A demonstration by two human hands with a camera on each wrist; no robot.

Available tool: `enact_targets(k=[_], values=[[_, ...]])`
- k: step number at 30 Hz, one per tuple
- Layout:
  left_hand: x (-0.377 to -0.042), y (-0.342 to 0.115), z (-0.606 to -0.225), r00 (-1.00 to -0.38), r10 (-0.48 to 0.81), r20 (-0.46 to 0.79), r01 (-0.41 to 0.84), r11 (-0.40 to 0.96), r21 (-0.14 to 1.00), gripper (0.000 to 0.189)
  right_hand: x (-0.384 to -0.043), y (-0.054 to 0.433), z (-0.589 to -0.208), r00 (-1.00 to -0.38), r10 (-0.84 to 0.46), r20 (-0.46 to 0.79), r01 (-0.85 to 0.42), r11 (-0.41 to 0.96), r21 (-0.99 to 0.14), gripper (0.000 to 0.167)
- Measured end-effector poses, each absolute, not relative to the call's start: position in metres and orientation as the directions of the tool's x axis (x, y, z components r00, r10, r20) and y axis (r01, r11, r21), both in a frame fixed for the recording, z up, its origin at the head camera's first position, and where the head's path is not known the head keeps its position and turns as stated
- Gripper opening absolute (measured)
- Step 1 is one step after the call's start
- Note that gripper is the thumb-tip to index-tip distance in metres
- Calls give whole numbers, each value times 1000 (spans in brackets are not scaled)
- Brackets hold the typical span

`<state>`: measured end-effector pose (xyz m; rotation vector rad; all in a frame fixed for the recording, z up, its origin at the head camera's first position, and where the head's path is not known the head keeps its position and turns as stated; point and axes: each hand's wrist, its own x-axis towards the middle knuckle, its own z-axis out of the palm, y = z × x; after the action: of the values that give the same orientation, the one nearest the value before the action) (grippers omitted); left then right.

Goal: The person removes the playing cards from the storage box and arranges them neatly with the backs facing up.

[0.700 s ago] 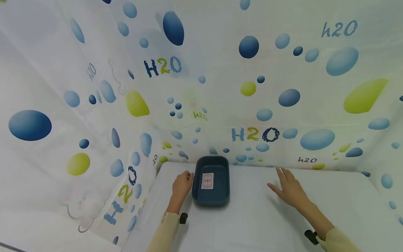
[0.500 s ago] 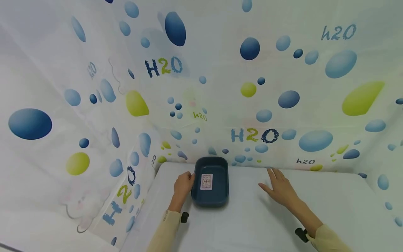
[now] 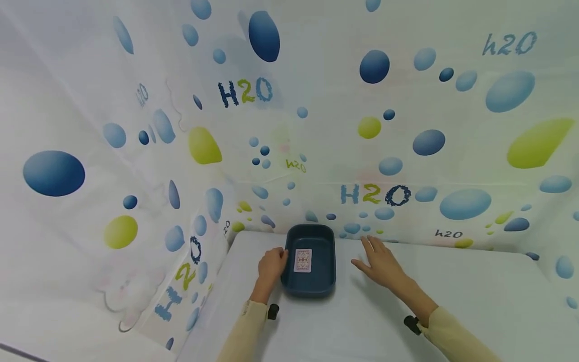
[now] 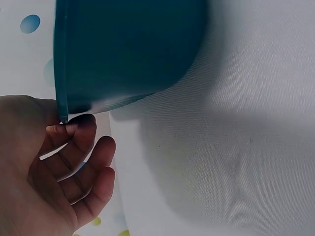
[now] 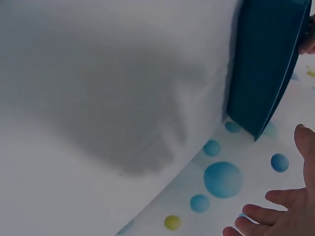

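In the head view a dark teal rectangular plastic tray (image 3: 309, 292) with raised sides stands on the white-covered table. One playing card (image 3: 303, 260), patterned back up, lies in it left of centre. My left hand (image 3: 272, 266) is at the tray's left rim. The left wrist view shows that hand (image 4: 29, 167) pinching the rim between thumb and forefinger, the other fingers loosely bent below. To the right of the tray, my right hand (image 3: 384, 265) is held over the table, fingers spread, holding nothing. In the right wrist view its thumb (image 5: 304, 140) points toward the tray, apart from it.
A white sheet (image 3: 380, 125) printed with blue and green drops and H2O lettering hangs behind the table (image 3: 362, 322) and along its left side. The tray's far end is close to that back sheet. Dark wrist cameras (image 3: 411, 325) sit at both cuffs.
My right hand has moved left across the table toward the tray. My left fingers have come in from beside the tray onto its rim. The head view has shifted slightly.
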<state>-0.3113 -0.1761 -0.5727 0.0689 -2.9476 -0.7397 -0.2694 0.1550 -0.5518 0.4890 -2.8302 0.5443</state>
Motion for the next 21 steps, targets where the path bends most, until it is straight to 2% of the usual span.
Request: enact_targets(k=[7,21], values=[[-310,-175,-572,-992,-68,108,-7,874,487,37,-287,121,-548,-895,-350,275,-423,861,-281,78],[-312,-176,-572,-995,-72,68,-29,869,493,35,-315,49,-536,-887,-435,156,-462,850,-254,78]])
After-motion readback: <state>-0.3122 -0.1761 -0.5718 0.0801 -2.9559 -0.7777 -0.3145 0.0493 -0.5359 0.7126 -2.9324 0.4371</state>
